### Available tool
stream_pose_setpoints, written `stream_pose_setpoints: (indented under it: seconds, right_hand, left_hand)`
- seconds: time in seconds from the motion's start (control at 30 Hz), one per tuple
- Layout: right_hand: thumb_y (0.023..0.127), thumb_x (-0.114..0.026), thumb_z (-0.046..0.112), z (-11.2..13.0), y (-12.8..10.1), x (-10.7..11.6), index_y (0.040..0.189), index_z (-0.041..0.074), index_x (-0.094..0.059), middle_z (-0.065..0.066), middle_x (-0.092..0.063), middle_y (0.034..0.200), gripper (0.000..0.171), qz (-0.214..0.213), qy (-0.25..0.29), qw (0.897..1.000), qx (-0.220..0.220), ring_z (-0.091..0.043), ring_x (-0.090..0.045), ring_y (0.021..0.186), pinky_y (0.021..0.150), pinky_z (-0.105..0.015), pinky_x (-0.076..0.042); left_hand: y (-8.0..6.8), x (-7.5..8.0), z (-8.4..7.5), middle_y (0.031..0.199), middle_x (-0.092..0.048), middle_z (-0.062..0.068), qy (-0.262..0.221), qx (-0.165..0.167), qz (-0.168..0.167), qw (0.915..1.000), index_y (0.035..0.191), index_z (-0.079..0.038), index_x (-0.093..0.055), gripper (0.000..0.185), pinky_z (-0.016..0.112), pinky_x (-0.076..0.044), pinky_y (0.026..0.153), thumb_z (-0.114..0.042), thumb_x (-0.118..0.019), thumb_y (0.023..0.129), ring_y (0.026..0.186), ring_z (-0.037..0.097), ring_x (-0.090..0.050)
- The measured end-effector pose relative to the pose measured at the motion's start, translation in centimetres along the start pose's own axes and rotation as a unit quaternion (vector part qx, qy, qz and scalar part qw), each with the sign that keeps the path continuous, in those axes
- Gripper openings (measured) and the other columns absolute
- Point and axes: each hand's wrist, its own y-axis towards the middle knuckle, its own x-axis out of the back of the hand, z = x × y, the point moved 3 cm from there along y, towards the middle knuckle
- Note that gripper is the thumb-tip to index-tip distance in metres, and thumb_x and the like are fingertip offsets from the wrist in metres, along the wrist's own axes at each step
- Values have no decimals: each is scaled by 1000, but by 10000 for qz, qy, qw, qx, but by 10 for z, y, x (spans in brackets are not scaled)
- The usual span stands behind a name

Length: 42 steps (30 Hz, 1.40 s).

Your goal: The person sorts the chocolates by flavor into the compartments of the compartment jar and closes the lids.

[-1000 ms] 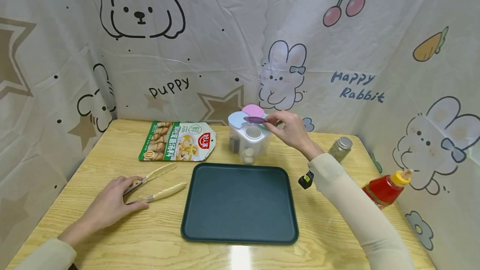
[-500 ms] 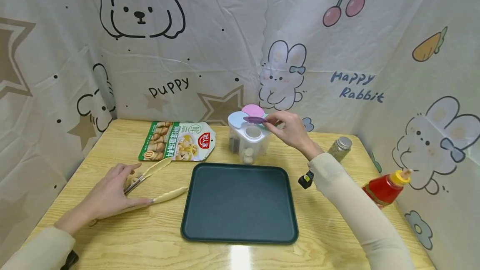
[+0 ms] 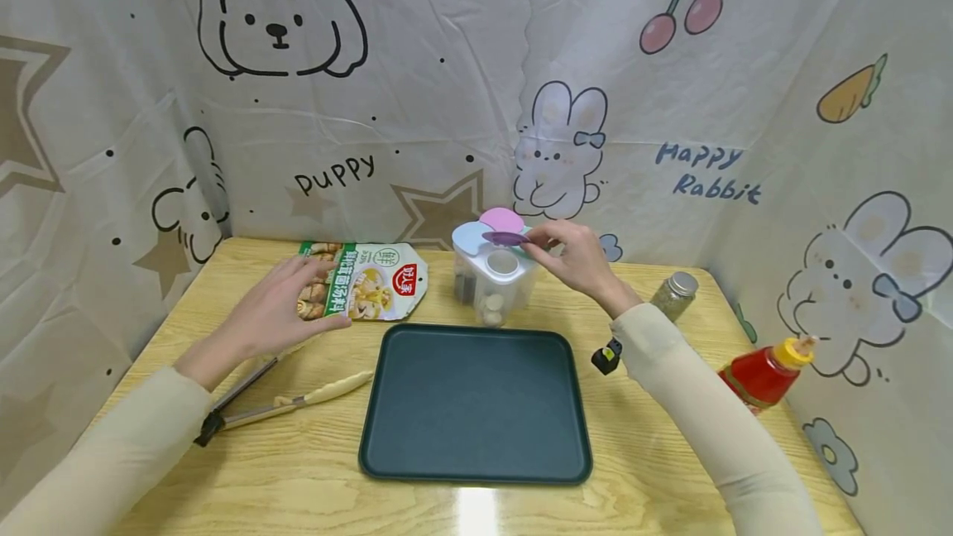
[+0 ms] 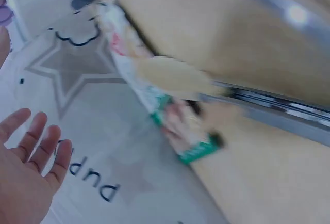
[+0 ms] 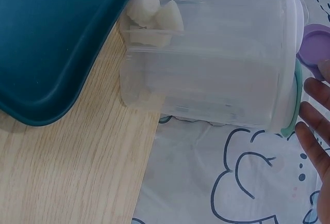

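While the head view looks down at the tabletop (image 3: pixel 447 511), the left hand (image 3: pixel 279 313) rests on the soup packet (image 3: pixel 372 288) with its fingers (image 3: pixel 305 271) straight and spread, holding nothing. The tongs (image 3: pixel 290 399) lie on the wood just beside that arm, left of the dark green tray (image 3: pixel 476 404). The right hand (image 3: pixel 573 259) is at the top of the clear spice box (image 3: pixel 495 284) behind the tray, and its fingers pinch the purple lid flap (image 3: pixel 506 237). A small jar (image 3: pixel 676 294) and a red sauce bottle (image 3: pixel 767 370) stand at the right.

On the left wrist view, all is blurry; the left hand (image 4: pixel 26 177) shows open, flat fingers, with the soup packet (image 4: pixel 175 126) and the tongs (image 4: pixel 268 100) near.

On the right wrist view, the spice box (image 5: pixel 211 59) has white lumps (image 5: pixel 154 15) inside and stands beside the tray (image 5: pixel 46 43). The right hand's fingers (image 5: pixel 314 131) are at the lid end, by the purple flap (image 5: pixel 315 41)
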Motion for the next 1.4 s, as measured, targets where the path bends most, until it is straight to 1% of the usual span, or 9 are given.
stream_pose_setpoints:
  seconds: [0.1, 0.2, 0.4, 0.57, 0.8, 0.93, 1.13, 1.23, 1.4]
  right_hand:
    - [93, -81, 11, 0, 0, -1, 98, 6, -80, -10, -80, 92, 7, -2, 15, 10000, 37, -23, -74, 81, 75, -42, -64]
    - [93, -81, 11, 0, 0, -2, 98, 6, -79, -10, -80, 91, 7, 5, 17, 10000, 71, -23, -74, 81, 75, -44, -64]
    - [93, -81, 11, 0, -1, -3, 97, 6, -79, -10, -80, 91, 7, -24, -38, 9999, 110, -24, -74, 81, 75, -44, -64]
    - [92, -81, 10, 1, -1, -2, 97, 5, -79, -11, -80, 91, 7, -32, 11, 9999, 97, -25, -74, 81, 75, -47, -64]
    - [93, -80, 10, 1, -1, -2, 98, 5, -80, -11, -80, 92, 7, 5, -4, 10000, 49, -25, -74, 82, 76, -46, -64]
    - [93, -80, 10, 1, -1, -2, 98, 6, -80, -11, -80, 92, 7, 12, -28, 10000, 85, -24, -74, 82, 76, -44, -64]
    - [93, -80, 10, 2, -1, -2, 99, 5, -79, -11, -79, 92, 7, 40, -75, 9998, 199, -25, -73, 80, 74, -45, -64]
    - [93, -80, 12, 6, -3, 0, 98, 7, -79, -9, -79, 92, 7, 53, -112, 9997, 218, -24, -73, 80, 74, -43, -64]
    - [93, -82, 20, 13, -7, 1, 99, 10, -80, -6, -77, 96, 11, 141, -135, 9994, 281, -22, -72, 83, 75, -39, -64]
  left_hand:
    - [22, -2, -10, 134, -62, 16, -122, -303, -225, 9992, 148, -7, -57, 78, 59, -52, 97, -51, -82, 89, 122, 36, -59]
    - [41, -8, -21, 124, -64, 11, -353, -531, -339, 9974, 145, -8, -60, 68, 52, -52, 92, -43, -82, 91, 114, 31, -61]
    - [75, -20, -52, 122, -65, 10, -878, -898, -388, 9913, 142, -9, -63, 61, 49, -53, 96, -37, -82, 92, 116, 31, -61]
    - [101, -34, -78, 120, -66, 11, -1146, -1285, -609, 9832, 138, -7, -66, 47, 49, -55, 97, -30, -77, 98, 113, 31, -63]
    - [132, -52, -112, 116, -68, 11, -1430, -1470, -798, 9755, 131, -7, -71, 34, 43, -56, 91, -25, -72, 102, 105, 28, -64]
    - [143, -62, -127, 115, -68, 11, -1388, -1469, -847, 9757, 128, -9, -72, 31, 42, -57, 88, -26, -70, 103, 104, 28, -65]
    - [151, -74, -138, 112, -70, 13, -1368, -1541, -1189, 9713, 117, -8, -76, 20, 42, -58, 88, -21, -67, 105, 104, 29, -66]
    - [150, -76, -140, 113, -70, 13, -1334, -1570, -1202, 9711, 115, -8, -76, 19, 43, -57, 90, -20, -67, 104, 106, 29, -65]
    - [142, -78, -141, 114, -70, 12, -1264, -1681, -1090, 9715, 114, -7, -77, 18, 42, -57, 90, -20, -70, 103, 106, 28, -64]
